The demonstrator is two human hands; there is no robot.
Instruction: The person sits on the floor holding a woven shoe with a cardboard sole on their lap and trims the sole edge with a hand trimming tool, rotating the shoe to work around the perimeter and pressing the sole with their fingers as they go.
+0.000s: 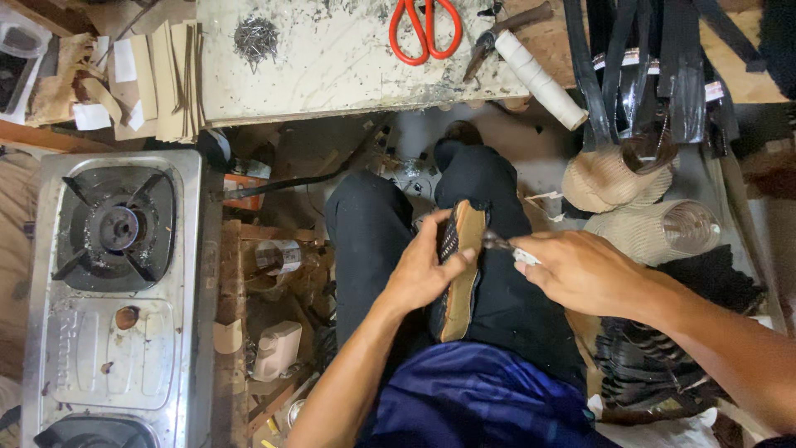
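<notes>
Resting between left fingers (431, 249), sole (464, 274) seemingly

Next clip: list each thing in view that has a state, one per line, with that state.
Tan shoe sole with black woven strap: on edge on the lap, gripped.
Left hand: gripping the sole.
Right hand: holding a small metal tool against the sole.
Orange-handled scissors: lying on the bench.
Steel gas stove: burner unlit.

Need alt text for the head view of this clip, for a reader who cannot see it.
Seen from above, a seated person's left hand grips a tan shoe sole on their lap while the right hand holds a small tool against its edge. A gas stove stands at left; red scissors lie on the workbench above.
</notes>
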